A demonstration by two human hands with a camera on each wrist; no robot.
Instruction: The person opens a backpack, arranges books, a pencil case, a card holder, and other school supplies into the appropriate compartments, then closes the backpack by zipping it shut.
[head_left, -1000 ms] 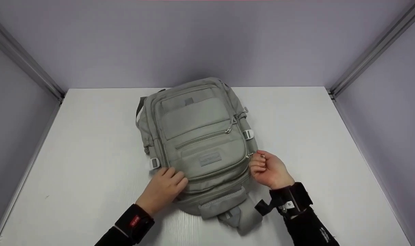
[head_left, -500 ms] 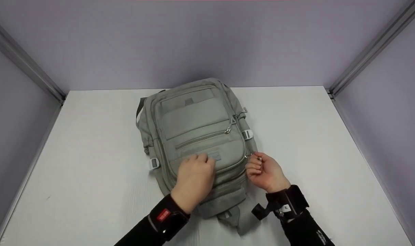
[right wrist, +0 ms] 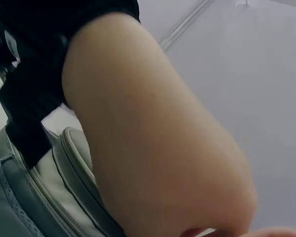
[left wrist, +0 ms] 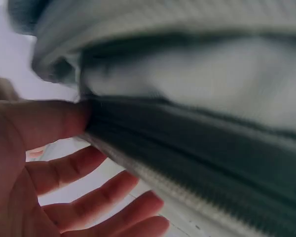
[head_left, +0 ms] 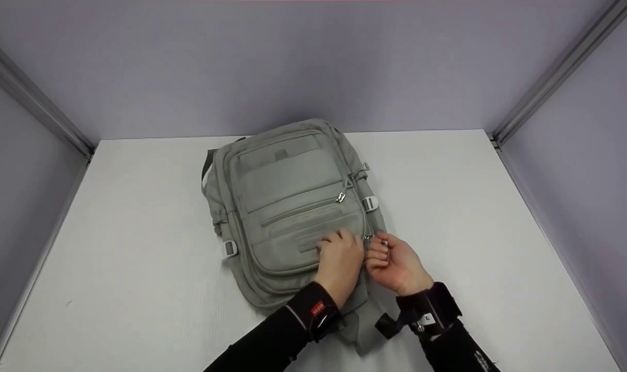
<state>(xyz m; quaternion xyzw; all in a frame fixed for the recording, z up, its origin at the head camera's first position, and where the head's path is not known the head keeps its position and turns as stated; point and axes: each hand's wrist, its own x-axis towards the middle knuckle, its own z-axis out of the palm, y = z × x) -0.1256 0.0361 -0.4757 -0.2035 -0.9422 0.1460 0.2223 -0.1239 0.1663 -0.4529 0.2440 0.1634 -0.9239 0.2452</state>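
Right hand (head_left: 393, 263) pinches zipper pull (head_left: 383, 242); left hand (head_left: 339, 261) flat on backpack (head_left: 287, 206), top pointing away.

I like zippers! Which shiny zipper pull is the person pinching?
The lowest one, at the backpack's right edge: the right hand pinches that zipper pull. The other pull sits higher, untouched.

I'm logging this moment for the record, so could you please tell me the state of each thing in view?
backpack: lying flat on the white table, front up.
middle front zipper: closed.
zipper pull: at the backpack's right edge, pinched by the right hand.
left hand: resting on the lower front pocket, fingers relaxed.
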